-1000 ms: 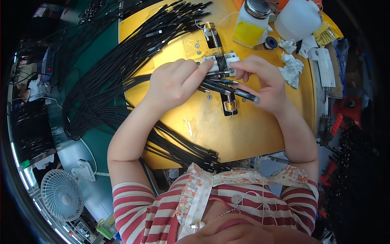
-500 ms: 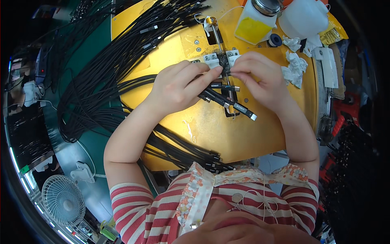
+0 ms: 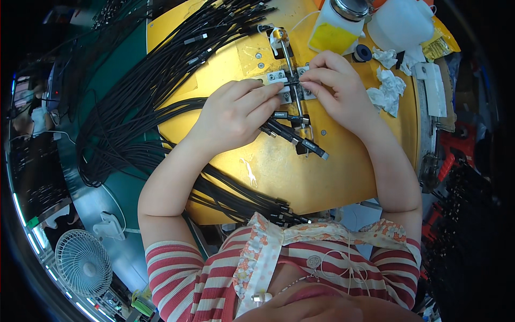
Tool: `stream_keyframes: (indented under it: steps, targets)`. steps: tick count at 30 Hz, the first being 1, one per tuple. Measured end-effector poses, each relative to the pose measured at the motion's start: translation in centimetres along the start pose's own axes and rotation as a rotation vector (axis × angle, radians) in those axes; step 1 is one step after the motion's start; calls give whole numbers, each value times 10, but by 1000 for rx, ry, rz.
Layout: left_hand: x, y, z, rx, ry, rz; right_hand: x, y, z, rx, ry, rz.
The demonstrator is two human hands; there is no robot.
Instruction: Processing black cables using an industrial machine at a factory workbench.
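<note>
One broad, smooth yellow-gold bench (image 3: 332, 182): its near edge runs beside the person's body.
Long, thin black cables (image 3: 145, 86): a thick bundle stretches from the far edge over the left edge; more ends lie at the near edge.
Left hand (image 3: 233, 110): closed around several cables above the bench's middle, fingertips at the fixture.
Right hand (image 3: 340, 91): thumb and forefinger narrowed to a pinch beside the left fingertips; what sits between them is too small to tell.
Silver metal fixture with screws and a long rod (image 3: 279, 76): set in the bench, between near and far edges.
Rounded white plastic jug (image 3: 402, 27): far right corner.
Square white bottle with yellow label (image 3: 335, 37): just left of the jug.
Crumpled white paper (image 3: 387, 88): near the right edge.
Small dark round spool (image 3: 362, 52): between bottle and paper.
Black plugs with metal tips (image 3: 316, 149): jutting rightward past the left hand.
</note>
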State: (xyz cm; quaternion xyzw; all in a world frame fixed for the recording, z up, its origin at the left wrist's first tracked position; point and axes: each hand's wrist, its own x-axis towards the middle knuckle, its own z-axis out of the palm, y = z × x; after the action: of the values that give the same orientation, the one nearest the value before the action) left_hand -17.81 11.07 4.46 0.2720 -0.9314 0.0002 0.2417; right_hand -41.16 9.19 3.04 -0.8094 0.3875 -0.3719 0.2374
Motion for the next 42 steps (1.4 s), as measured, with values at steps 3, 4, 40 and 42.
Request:
stream_keyframes:
  steps: [3,4,40,42]
  targets:
    - [0,0,0,-4,3,1,-1,0,-2,-59,-11,-77]
    - [1,0,0,-3,0,3,-1,0,-2,-58,-8,-76]
    - [9,5,-53,-421,-274,-232,-10,-21,-10,63,150,-391]
    - [9,18,-55,-393,-298,-280,-12,-23,-12,106,82,-399]
